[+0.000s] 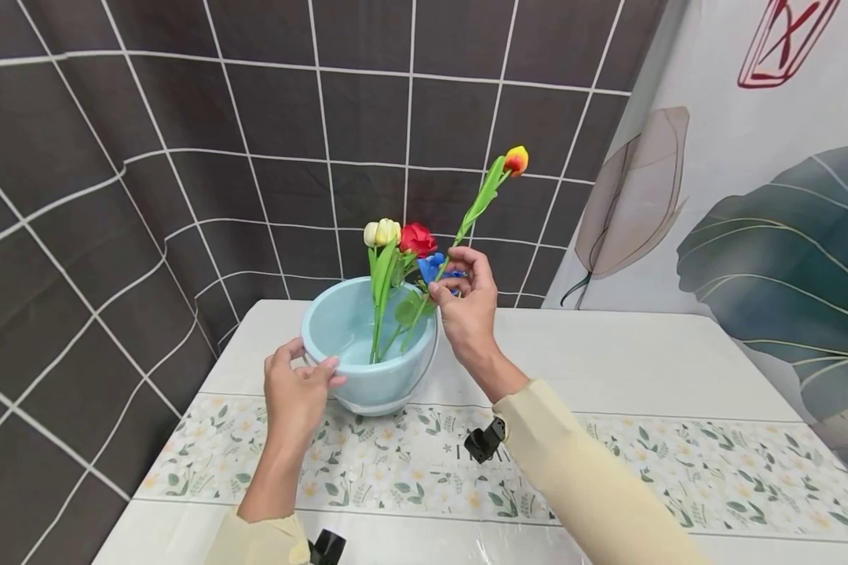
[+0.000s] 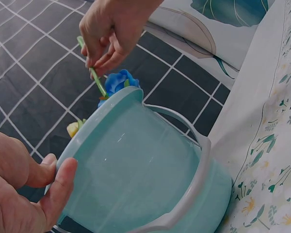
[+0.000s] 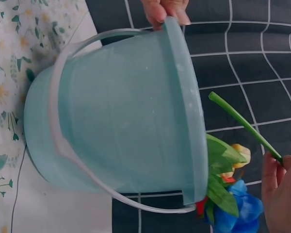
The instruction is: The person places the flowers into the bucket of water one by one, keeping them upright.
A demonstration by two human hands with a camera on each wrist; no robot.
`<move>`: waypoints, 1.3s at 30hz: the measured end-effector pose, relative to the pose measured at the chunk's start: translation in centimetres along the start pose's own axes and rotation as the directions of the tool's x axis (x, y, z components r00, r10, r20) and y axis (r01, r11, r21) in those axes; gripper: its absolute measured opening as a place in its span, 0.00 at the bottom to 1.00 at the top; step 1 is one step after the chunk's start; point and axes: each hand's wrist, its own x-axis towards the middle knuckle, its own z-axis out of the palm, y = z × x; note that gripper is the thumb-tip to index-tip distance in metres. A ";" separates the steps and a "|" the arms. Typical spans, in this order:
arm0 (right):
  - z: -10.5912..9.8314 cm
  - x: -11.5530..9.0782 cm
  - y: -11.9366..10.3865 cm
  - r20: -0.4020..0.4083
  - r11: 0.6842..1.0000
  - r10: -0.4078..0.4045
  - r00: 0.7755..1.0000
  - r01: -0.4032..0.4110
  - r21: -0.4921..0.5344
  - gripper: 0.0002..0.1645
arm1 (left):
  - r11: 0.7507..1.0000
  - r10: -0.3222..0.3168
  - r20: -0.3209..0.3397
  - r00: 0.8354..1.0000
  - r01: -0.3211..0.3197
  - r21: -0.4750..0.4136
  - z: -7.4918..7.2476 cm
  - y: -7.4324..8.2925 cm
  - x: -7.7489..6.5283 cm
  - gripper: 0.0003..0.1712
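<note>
A light blue bucket stands upright on the table, and my left hand grips its rim on the near left side. My right hand pinches the green stem of a yellow-and-orange tulip over the bucket's right side. The bloom points up and away; in the right wrist view the cut end of the stem hangs just outside the opening. Inside the bucket lean a pale yellow tulip, a red flower and a blue flower. The bucket's grey handle hangs down its side.
The white table has a printed band of flowers and leaves across it. Behind rises a dark cloth with white grid lines. A pale curtain with large leaf prints hangs at the right.
</note>
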 end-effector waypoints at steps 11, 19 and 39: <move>0.7 -0.6 1.5 0.048 0.987 -0.032 0.998 0.039 -0.157 0.31 | 1.000 0.007 0.001 1.000 -0.007 0.002 0.0 0.0 -0.1 0.34; 0.8 -1.3 2.3 0.066 0.980 0.001 0.998 0.013 -0.197 0.31 | 1.000 0.006 -0.002 1.000 -0.006 0.015 -0.1 0.0 -0.1 0.34; 1.4 -2.5 2.9 0.221 0.935 0.026 0.975 0.054 -0.350 0.36 | 1.000 0.003 0.000 1.000 -0.003 0.021 0.0 0.0 0.0 0.34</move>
